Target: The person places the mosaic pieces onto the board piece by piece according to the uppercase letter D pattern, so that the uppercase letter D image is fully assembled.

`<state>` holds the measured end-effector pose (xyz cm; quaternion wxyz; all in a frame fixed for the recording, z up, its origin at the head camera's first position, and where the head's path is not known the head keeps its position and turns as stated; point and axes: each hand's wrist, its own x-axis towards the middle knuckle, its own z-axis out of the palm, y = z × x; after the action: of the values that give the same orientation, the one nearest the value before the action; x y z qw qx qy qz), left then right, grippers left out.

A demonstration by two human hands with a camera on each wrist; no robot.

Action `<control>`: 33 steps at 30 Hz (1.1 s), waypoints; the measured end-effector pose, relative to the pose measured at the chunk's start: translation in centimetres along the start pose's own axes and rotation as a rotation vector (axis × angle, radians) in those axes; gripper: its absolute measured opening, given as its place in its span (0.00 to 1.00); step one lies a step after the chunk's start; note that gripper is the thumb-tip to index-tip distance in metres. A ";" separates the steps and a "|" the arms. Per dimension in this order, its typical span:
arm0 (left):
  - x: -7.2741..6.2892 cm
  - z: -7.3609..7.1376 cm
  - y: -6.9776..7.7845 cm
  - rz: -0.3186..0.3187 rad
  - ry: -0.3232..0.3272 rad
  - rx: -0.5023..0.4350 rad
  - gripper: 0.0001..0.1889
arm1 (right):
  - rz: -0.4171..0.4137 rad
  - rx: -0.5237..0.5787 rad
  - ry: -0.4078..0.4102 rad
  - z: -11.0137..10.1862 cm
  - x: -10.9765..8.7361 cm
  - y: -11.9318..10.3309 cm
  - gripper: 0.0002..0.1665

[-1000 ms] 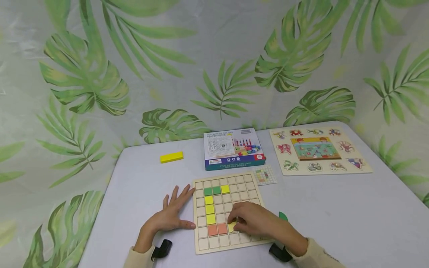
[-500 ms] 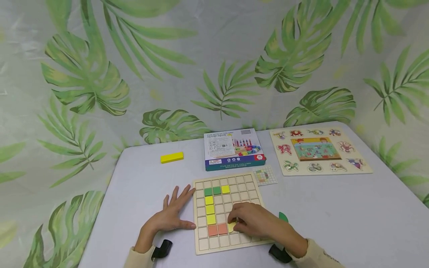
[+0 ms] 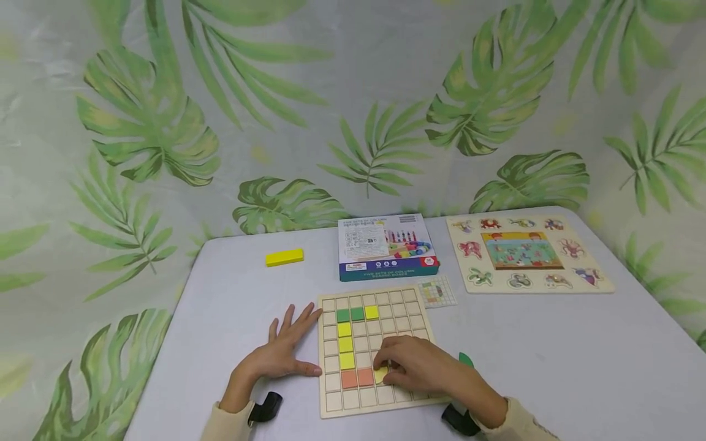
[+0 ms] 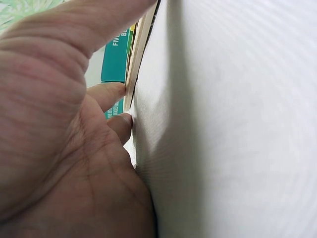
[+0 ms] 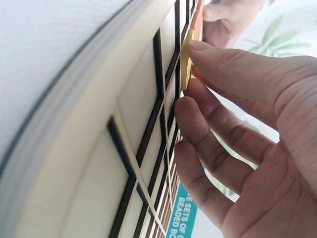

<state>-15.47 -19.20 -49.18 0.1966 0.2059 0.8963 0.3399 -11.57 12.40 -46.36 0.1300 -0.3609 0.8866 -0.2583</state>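
A wooden grid board (image 3: 337,409) lies on the white table, with green tiles (image 3: 357,313), yellow tiles (image 3: 345,345) and two orange tiles (image 3: 366,376) in its squares. My right hand (image 3: 416,364) pinches a pale yellow tile (image 5: 186,59) between thumb and fingers, in the square right of the orange ones. This tile has a rounded edge and is partly covered by the hand. My left hand (image 3: 280,350) lies spread beside the board, with thumb and forefinger touching its left edge; in the left wrist view the palm (image 4: 94,173) hides most of the board.
Behind the board stands a beading box (image 3: 386,248), with a small pattern card (image 3: 437,291) in front of it. A yellow bar-shaped block (image 3: 284,257) lies at the back left. To the right is a sea-animal puzzle board (image 3: 480,250). A green piece (image 3: 466,359) shows behind the right forearm.
The head view has tilted slightly. Both hands keep nearly the same places; the right fingers have shifted very slightly at the yellow tile.
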 end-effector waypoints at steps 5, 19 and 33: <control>0.1 0.0 0.2 0.005 -0.008 0.017 0.61 | 0.028 -0.010 0.019 -0.3 -0.6 0.1 0.10; 0.0 -0.4 0.7 0.018 -0.015 0.034 0.60 | 0.168 -0.089 0.101 -3.3 -7.1 3.3 0.15; -0.1 -0.1 0.3 0.002 0.009 0.010 0.61 | 0.252 -0.128 0.091 -3.8 -11.2 5.9 0.24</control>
<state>-15.42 -19.10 -48.87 0.1914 0.2064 0.8986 0.3367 -8.68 25.28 -45.95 0.0979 -0.2422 0.9445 -0.1991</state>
